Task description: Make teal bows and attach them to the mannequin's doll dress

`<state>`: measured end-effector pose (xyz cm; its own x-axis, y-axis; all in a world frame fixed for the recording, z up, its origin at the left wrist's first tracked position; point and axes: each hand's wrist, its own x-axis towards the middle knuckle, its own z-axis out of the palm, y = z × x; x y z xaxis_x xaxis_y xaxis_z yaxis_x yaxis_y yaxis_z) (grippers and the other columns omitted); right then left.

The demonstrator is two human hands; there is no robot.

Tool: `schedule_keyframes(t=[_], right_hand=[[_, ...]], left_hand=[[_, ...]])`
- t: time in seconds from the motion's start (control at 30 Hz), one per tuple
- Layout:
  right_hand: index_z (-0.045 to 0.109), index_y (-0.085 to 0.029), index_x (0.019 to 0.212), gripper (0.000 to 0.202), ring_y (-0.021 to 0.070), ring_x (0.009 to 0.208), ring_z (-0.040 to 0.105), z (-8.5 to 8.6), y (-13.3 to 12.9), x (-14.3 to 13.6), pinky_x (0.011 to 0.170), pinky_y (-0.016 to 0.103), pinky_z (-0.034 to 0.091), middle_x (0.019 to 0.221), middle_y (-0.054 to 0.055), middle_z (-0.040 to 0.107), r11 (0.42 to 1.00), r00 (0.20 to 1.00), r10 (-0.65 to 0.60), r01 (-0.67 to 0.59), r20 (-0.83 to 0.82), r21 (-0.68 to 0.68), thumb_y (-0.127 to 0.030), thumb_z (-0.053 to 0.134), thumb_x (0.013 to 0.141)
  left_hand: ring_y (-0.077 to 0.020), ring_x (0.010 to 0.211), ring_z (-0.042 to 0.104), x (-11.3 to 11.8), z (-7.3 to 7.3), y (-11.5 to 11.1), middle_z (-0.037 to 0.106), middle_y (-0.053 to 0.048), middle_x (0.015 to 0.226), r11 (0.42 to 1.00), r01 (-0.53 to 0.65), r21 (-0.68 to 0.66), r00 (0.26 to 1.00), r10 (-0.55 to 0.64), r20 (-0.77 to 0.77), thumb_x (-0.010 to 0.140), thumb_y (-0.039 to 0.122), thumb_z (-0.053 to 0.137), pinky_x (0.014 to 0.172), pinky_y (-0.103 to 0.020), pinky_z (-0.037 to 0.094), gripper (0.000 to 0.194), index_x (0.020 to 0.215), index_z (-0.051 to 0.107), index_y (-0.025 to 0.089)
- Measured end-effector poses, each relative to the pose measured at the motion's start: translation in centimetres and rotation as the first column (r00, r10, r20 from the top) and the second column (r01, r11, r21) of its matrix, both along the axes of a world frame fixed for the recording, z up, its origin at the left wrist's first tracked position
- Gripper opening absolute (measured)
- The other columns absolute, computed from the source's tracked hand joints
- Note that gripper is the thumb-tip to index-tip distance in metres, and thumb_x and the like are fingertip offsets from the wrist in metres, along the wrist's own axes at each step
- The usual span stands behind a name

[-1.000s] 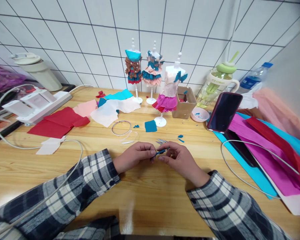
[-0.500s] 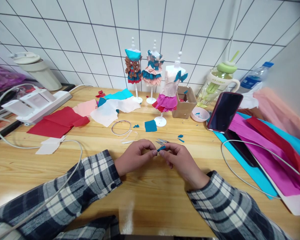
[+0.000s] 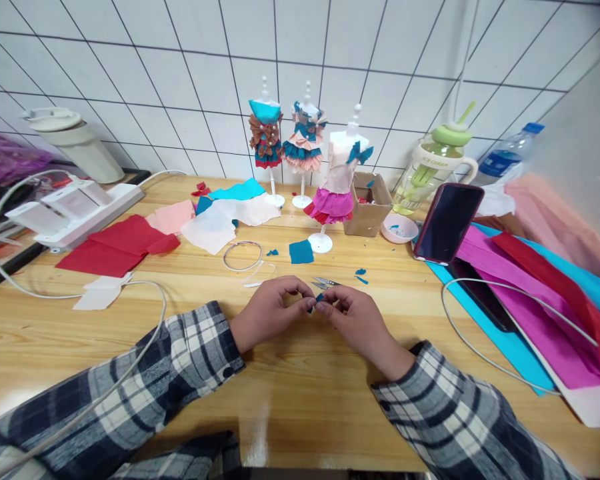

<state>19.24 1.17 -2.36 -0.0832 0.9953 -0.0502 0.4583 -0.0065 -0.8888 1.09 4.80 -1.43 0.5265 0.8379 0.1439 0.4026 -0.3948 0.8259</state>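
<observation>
A small piece of teal paper [image 3: 319, 298] is pinched between the fingertips of both hands, above the middle of the wooden table. My left hand [image 3: 273, 310] holds it from the left, and my right hand [image 3: 356, 320] from the right; the fingertips nearly touch and cover part of it. Small metal scissors [image 3: 325, 283] lie just beyond the fingers. A flat teal square [image 3: 301, 251] sits farther back, beside the base of a white mannequin [image 3: 340, 167] in a pink and magenta dress with a teal bow.
Two dressed mannequins [image 3: 266, 137] [image 3: 305, 143] stand by the wall, with a cardboard box [image 3: 369, 217], pink dish [image 3: 399, 229] and phone [image 3: 449, 223] to the right. Red paper [image 3: 115, 247] and a wire ring [image 3: 243, 256] lie left. A cable [image 3: 163, 307] crosses my left sleeve.
The teal piece has turned between the fingertips and less of it shows. My right hand's lower fingers have curled in. Both hands stay in nearly the same place.
</observation>
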Motion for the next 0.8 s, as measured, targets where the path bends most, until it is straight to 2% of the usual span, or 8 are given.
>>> schedule_keyframes(t=[0.1, 0.23, 0.33, 0.4, 0.43, 0.57, 0.67, 0.8], right_hand=[[0.057, -0.019, 0.073, 0.011, 0.0121, 0.062, 0.048, -0.1, 0.1, 0.3, 0.057, 0.024, 0.036, 0.068, -0.002, 0.054, 0.995, 0.999, 0.038, -0.04, 0.023, 0.089, -0.028, 0.054, 0.08], [0.047, -0.019, 0.064, 0.026, 0.0129, 0.062, 0.043, -0.2, 0.5, 1.1, 0.058, 0.025, 0.033, 0.06, -0.003, 0.045, 0.993, 1.0, -0.008, 0.007, 0.004, 0.116, -0.028, 0.039, 0.088], [0.059, -0.018, 0.078, 0.027, 0.0122, 0.06, 0.042, 0.1, 0.6, 1.4, 0.057, 0.025, 0.035, 0.067, -0.001, 0.05, 0.985, 0.994, -0.108, 0.106, 0.009, 0.137, -0.04, 0.046, 0.088], [0.064, -0.018, 0.096, 0.028, 0.0113, 0.061, 0.044, 0.4, 0.4, 1.2, 0.058, 0.025, 0.038, 0.08, 0.001, 0.058, 0.98, 0.992, -0.117, 0.121, -0.035, 0.157, -0.042, 0.054, 0.084], [0.065, -0.018, 0.099, 0.029, 0.011, 0.061, 0.045, 0.5, 0.3, 1.0, 0.058, 0.025, 0.039, 0.084, 0.002, 0.06, 0.981, 0.993, -0.103, 0.112, -0.061, 0.158, -0.041, 0.056, 0.083], [0.069, -0.017, 0.081, 0.022, 0.0106, 0.057, 0.044, 0.5, 0.1, 0.3, 0.054, 0.024, 0.037, 0.072, 0.002, 0.062, 0.992, 0.989, -0.078, 0.089, -0.124, 0.086, -0.037, 0.064, 0.076], [0.069, -0.017, 0.078, 0.018, 0.0105, 0.055, 0.044, 0.1, 0.2, 0.1, 0.053, 0.024, 0.037, 0.066, 0.0, 0.061, 0.995, 0.987, -0.091, 0.094, -0.135, 0.018, -0.034, 0.066, 0.074], [0.069, -0.018, 0.081, 0.014, 0.0117, 0.062, 0.048, 0.1, 0.2, 0.3, 0.059, 0.025, 0.04, 0.076, 0.001, 0.063, 0.988, 0.989, -0.093, 0.105, -0.111, 0.111, -0.03, 0.062, 0.078]], left_hand=[[-0.0144, 0.077, 0.06, 0.1, 0.0, 0.0, 0.067, -0.002, 0.082, 0.999, 0.003, 0.041, 1.0, -0.002, -0.023, 0.083, 0.026, 0.058, 0.073, -0.025, 0.045, 0.011, 0.082, 0.064, 0.016], [-0.0138, 0.075, 0.059, 0.1, 0.1, 0.1, 0.065, -0.002, 0.08, 0.997, -0.049, 0.065, 0.999, 0.049, 0.008, 0.084, 0.026, 0.056, 0.073, -0.025, 0.045, 0.012, 0.081, 0.061, 0.016], [-0.0133, 0.075, 0.059, 0.0, 0.0, 0.1, 0.066, -0.001, 0.078, 0.997, -0.055, 0.055, 0.998, 0.054, 0.011, 0.083, 0.026, 0.058, 0.073, -0.024, 0.045, 0.012, 0.079, 0.062, 0.016], [-0.0133, 0.075, 0.06, 0.0, -0.1, 0.2, 0.067, -0.001, 0.078, 0.998, -0.043, 0.05, 0.999, 0.043, 0.005, 0.083, 0.027, 0.059, 0.073, -0.024, 0.045, 0.012, 0.079, 0.063, 0.017], [-0.0133, 0.075, 0.06, 0.0, -0.2, 0.2, 0.067, -0.001, 0.078, 0.998, -0.045, 0.049, 0.999, 0.045, 0.002, 0.083, 0.028, 0.059, 0.073, -0.024, 0.045, 0.012, 0.078, 0.063, 0.017], [-0.0139, 0.074, 0.061, 0.1, -0.1, 0.1, 0.067, -0.001, 0.077, 0.998, -0.045, 0.035, 0.999, 0.046, -0.015, 0.081, 0.027, 0.061, 0.072, -0.025, 0.045, 0.012, 0.077, 0.065, 0.017], [-0.0144, 0.074, 0.061, 0.1, 0.1, 0.0, 0.067, -0.002, 0.076, 0.999, -0.027, 0.024, 0.999, 0.028, -0.027, 0.081, 0.026, 0.061, 0.073, -0.025, 0.046, 0.012, 0.076, 0.065, 0.017], [-0.0168, 0.086, 0.063, -0.2, 0.2, 0.0, 0.069, -0.005, 0.094, 0.998, 0.024, -0.06, 0.999, -0.021, 0.04, 0.083, 0.03, 0.059, 0.079, -0.028, 0.047, 0.021, 0.097, 0.067, 0.017]])
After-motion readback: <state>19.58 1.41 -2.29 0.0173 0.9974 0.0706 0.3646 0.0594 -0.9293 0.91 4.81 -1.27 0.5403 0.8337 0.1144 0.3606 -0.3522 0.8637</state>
